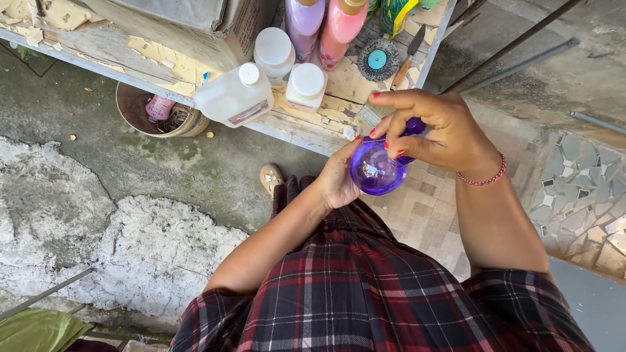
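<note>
Purple bottle [377,171] at frame centre, above the plaid lap, held between both hands. Left hand [338,180] cupped against its lower left side, fingers wrapped on the glass. Right hand [435,129] over the top, fingertips pinched together on the bottle's neck, red bead bracelet [483,179] at the wrist. Just beyond, along the upper edge: peeling shelf [163,62] with white jug [233,98], two white-capped jars [289,67], pink bottle [341,29], lilac bottle [304,23], wire brush wheel [377,59]. Bucket [151,112] beneath, upper left.
</note>
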